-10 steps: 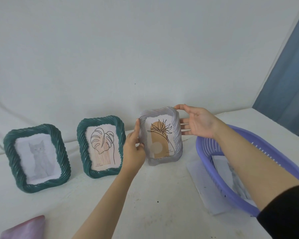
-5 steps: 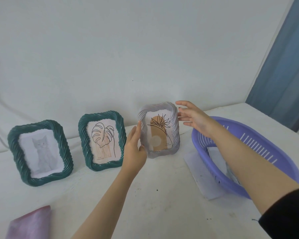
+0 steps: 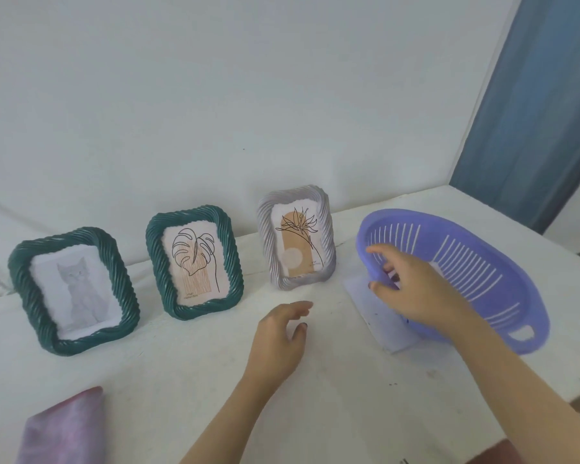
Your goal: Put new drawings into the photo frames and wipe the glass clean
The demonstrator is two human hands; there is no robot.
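Three photo frames stand upright in a row on the white table. A green frame (image 3: 72,291) at the left holds a grey cat drawing. Beside it, a second green frame (image 3: 195,262) shows a leaf drawing. A grey frame (image 3: 297,237) with a flower drawing stands alone, untouched. My left hand (image 3: 280,336) hovers open over the table in front of the grey frame. My right hand (image 3: 412,289) grips the near rim of the purple basket (image 3: 476,272), which is tilted up. A pink cloth (image 3: 64,430) lies at the bottom left.
A white sheet of paper (image 3: 379,313) lies on the table under the basket's left side. The white wall rises just behind the frames. A blue curtain (image 3: 536,112) hangs at the right, past the table's far corner. The table's right edge runs close behind the basket.
Both hands let go of the grey frame, which now stands by itself. My left hand drew back toward me. My right hand moved right, took the basket's rim and tipped it up.
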